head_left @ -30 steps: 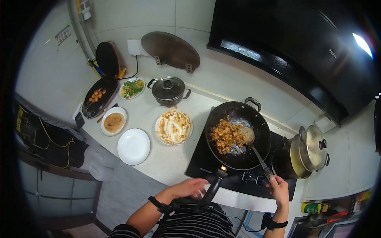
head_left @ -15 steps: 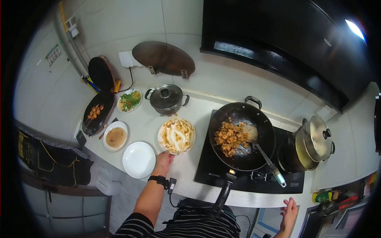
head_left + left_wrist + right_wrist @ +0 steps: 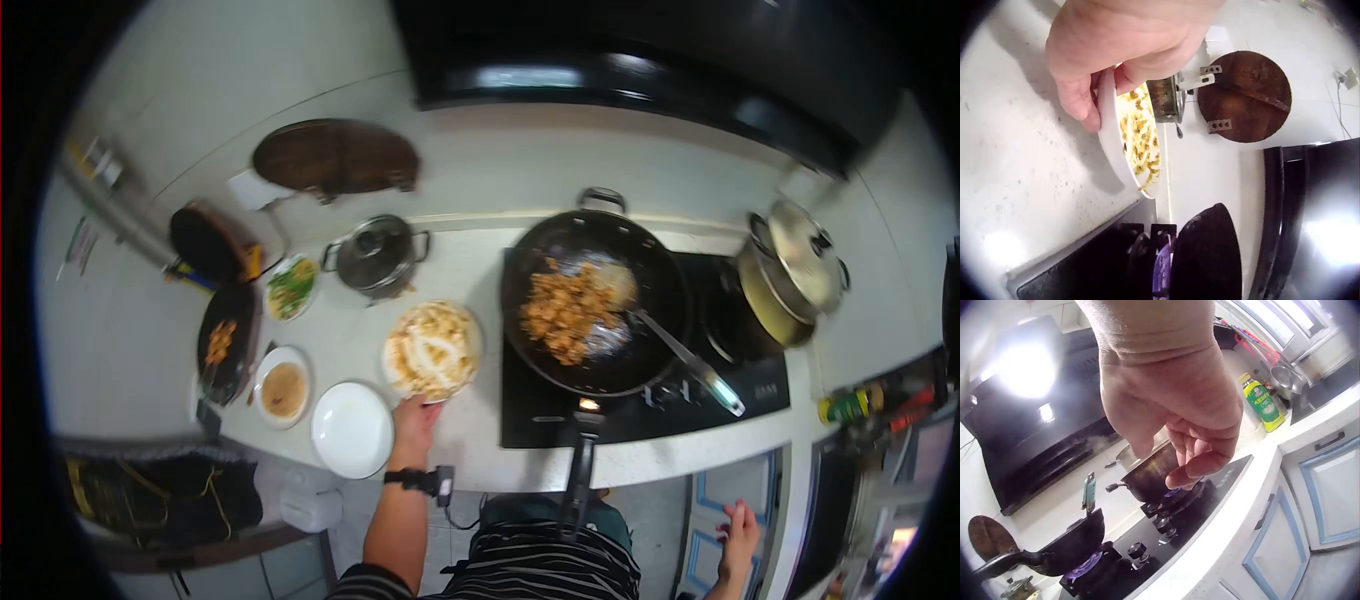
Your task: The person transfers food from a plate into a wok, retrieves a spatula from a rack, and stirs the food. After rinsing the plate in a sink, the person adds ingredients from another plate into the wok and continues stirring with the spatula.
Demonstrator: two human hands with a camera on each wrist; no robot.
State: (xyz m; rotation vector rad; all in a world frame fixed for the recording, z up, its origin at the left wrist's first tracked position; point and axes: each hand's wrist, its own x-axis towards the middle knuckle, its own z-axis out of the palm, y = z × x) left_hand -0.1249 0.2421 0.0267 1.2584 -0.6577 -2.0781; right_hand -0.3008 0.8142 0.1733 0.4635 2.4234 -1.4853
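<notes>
One smeared plate (image 3: 1115, 148) is pinched at rim by left hand (image 3: 413, 425); keep it level. Right hand (image 3: 740, 540) hangs loosely curled, empty.

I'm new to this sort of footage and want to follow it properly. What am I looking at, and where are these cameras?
There is no machine here: a person is working with two bare hands. The wide kitchen view comes from a camera worn on the head, looking forward and down. The other two come from cameras worn on each wrist.

On the counter are a lidded pot, a plain white plate and other dishes. On the stove sits a wok of browned food, with a spatula leaning in it.

The left hand pinches the rim of a smeared plate. The right hand holds nothing.
</notes>
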